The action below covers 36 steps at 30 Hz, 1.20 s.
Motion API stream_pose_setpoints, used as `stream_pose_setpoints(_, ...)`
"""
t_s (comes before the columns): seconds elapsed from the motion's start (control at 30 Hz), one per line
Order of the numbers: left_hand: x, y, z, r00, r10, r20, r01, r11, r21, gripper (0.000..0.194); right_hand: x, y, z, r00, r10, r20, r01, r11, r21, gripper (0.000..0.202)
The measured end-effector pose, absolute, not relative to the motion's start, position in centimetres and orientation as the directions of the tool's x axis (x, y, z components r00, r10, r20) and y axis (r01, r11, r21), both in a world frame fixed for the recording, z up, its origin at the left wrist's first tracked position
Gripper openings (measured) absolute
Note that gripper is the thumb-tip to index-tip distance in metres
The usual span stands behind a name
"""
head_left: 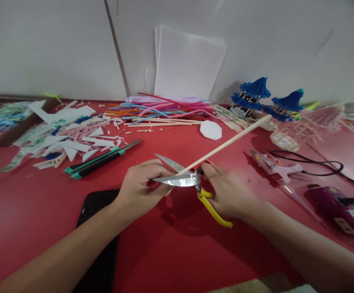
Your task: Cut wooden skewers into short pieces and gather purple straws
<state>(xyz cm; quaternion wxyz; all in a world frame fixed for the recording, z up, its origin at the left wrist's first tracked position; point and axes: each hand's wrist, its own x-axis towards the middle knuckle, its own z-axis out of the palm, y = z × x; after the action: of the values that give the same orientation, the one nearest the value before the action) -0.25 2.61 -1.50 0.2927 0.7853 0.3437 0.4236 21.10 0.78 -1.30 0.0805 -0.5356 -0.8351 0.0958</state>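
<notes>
My left hand [143, 185] pinches the lower end of a pale wooden stick [225, 143], which slants up to the right. Yellow-handled scissors [215, 211] are gripped in my right hand [230, 189]. Their blades are spread and point left toward my left fingers, with the stick's lower part crossing between them. A white octagonal piece [210, 130] lies flat on the red table [152, 252] behind the stick. Under my left wrist is a black phone-like slab [99, 260].
A green-black cutter [102, 160] and white scraps [73, 142] lie left. Coloured sticks [164, 108] line the back, before leaning white sheets [190, 61]. At right are blue-roofed models [282, 103], a glue gun [276, 167] with its cable, and a purple device [341, 209].
</notes>
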Motion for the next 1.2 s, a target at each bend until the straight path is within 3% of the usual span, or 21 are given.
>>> stream_pose_setpoints(0.13, -0.13, 2.70, -1.65, 0.402, 0.784, 0.473, 0.341, -0.608, 0.717, 0.007, 20.95, 0.77, -1.33, -0.367, 0.929, -0.045, 0.914, 0.351, -0.201, 0.019)
stream_pose_setpoints(0.4, 0.10, 2.62, -2.12, 0.407, 0.721, 0.561, 0.375, -0.692, 0.617, 0.010, 20.94, 0.88, -1.14, -0.335, 0.940, -0.070, 0.922, 0.312, -0.231, 0.018)
stream_pose_setpoints(0.57, 0.13, 2.50, -1.78, 0.340, 0.792, 0.507, 0.355, -0.607, 0.711, 0.006, 20.84, 0.99, -1.36, -0.341, 0.938, -0.056, 0.923, 0.323, -0.211, 0.021)
stream_pose_setpoints(0.73, -0.08, 2.59, -1.40, 0.416, 0.783, 0.462, 0.273, -0.593, 0.758, 0.019, 20.98, 1.09, -1.58, -0.373, 0.928, 0.021, 0.901, 0.367, -0.230, 0.022)
stream_pose_setpoints(1.03, -0.43, 2.80, -1.60, 0.474, 0.740, 0.478, 0.260, -0.636, 0.727, 0.017, 21.09, 1.05, -1.97, -0.417, 0.905, 0.089, 0.854, 0.423, -0.301, 0.025)
stream_pose_setpoints(1.2, -0.28, 2.81, -1.41, 0.479, 0.714, 0.511, 0.274, -0.675, 0.685, 0.012, 21.14, 0.99, -1.98, -0.412, 0.907, 0.083, 0.863, 0.418, -0.283, 0.025)
